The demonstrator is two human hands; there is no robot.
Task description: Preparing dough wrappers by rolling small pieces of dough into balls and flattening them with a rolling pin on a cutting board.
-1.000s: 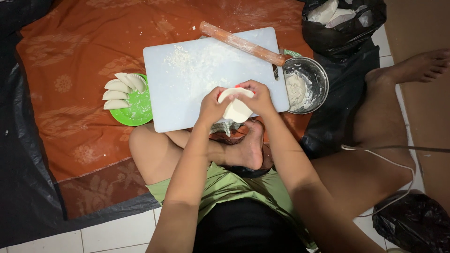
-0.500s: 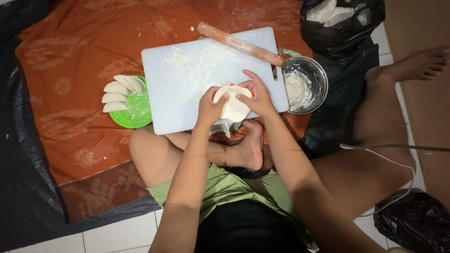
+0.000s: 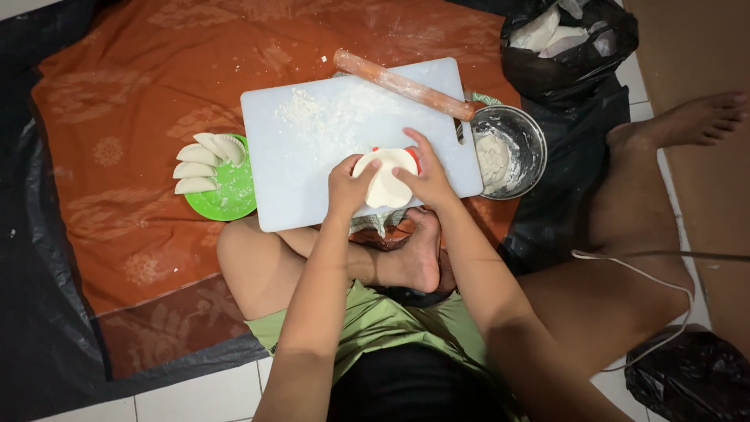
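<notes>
Both hands hold a round red dumpling press [image 3: 412,159] lined with a white dough round [image 3: 384,178], just above the near edge of a floured white cutting board [image 3: 297,164]. My left hand [image 3: 348,186] grips its left side. My right hand [image 3: 423,175] cups the right side, fingers over the rim. Folded white dumplings [image 3: 199,162] lie on a green plate [image 3: 231,197] at the board's left.
A wooden rolling pin [image 3: 402,84] lies across the board's far right corner. A steel bowl [image 3: 512,148] with white filling sits right of the board. An orange patterned cloth [image 3: 117,101] covers the floor. Black plastic bags [image 3: 566,43] stand at the far right. My crossed legs are under the board.
The press with the dough has been opened flatter and shifted slightly forward over the board. My right fingers now reach over its far rim.
</notes>
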